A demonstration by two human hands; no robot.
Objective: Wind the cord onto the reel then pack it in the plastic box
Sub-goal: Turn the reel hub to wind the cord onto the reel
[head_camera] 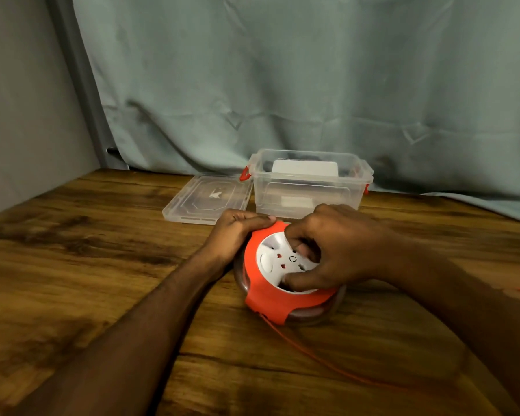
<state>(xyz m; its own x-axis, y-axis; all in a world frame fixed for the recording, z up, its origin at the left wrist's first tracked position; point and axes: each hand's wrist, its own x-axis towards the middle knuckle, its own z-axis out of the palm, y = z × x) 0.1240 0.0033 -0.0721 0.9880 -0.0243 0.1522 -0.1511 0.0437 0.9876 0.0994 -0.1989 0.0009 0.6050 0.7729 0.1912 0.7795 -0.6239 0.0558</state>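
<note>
Forearms reaching in, left hand [237,232] gripping reel [282,283] rim, right hand [336,250] fingers curled into its white hub

The right hand [336,250] hides much of the reel [282,274], and the blurred cord [312,355] fades out toward the right.

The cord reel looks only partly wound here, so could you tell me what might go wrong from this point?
1. The orange cord trails loose across the table toward the right edge; it could snag or tangle as the right hand turns the white hub.
2. The left hand only grips the reel at its rim, so it may slide.
3. The plastic box already holds something white, so fit may be tight.
</note>
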